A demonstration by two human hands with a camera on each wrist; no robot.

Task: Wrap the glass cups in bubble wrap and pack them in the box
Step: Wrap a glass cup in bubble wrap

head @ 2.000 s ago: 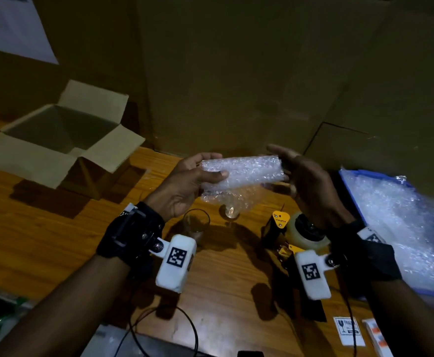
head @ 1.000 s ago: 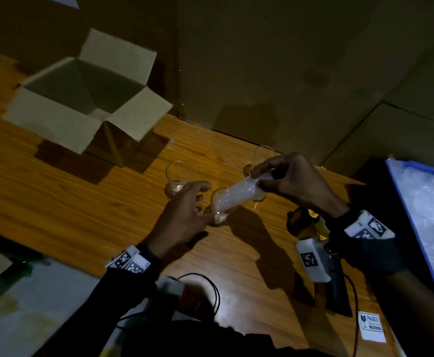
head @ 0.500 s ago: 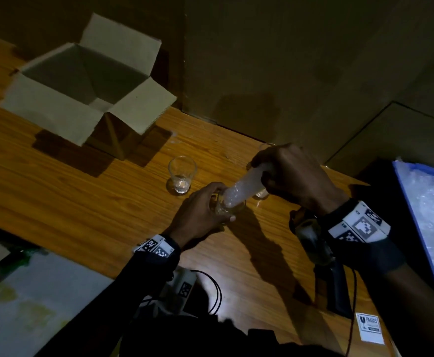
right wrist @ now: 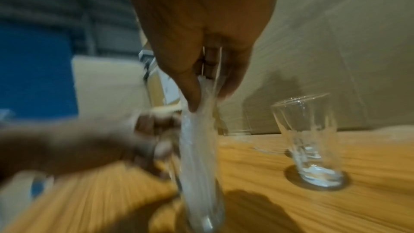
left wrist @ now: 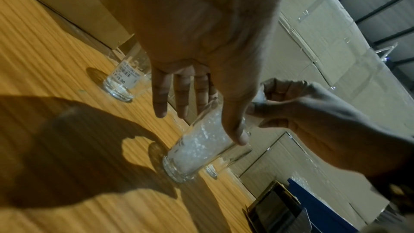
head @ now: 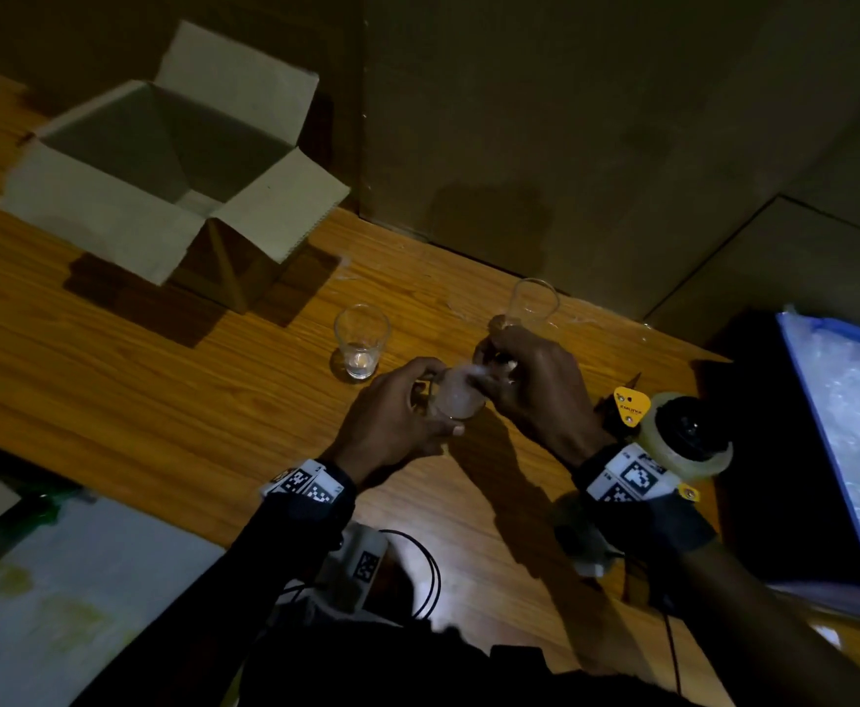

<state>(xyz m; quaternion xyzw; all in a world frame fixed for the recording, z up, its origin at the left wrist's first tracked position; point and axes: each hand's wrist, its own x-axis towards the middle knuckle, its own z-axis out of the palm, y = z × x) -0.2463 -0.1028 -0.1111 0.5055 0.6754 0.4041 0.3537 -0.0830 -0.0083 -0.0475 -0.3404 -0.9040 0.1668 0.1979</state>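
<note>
A clear glass cup stands on the wooden table, and my left hand grips it around the side. A roll of bubble wrap sits inside this cup. My right hand pinches the top of the roll just above the rim. In the right wrist view the bubble wrap hangs from the thumb and fingers into the cup. Two bare cups stand apart on the table, one to the left and one behind my right hand. The open cardboard box stands at the far left.
A tape dispenser lies by my right wrist. A blue-edged tray of bubble wrap fills the right side. Cardboard panels wall off the back of the table. A black cable loops at the near edge.
Both hands came down from holding the roll in the air. The left hand took hold of a cup, and the right hand pushed the roll down into it.
</note>
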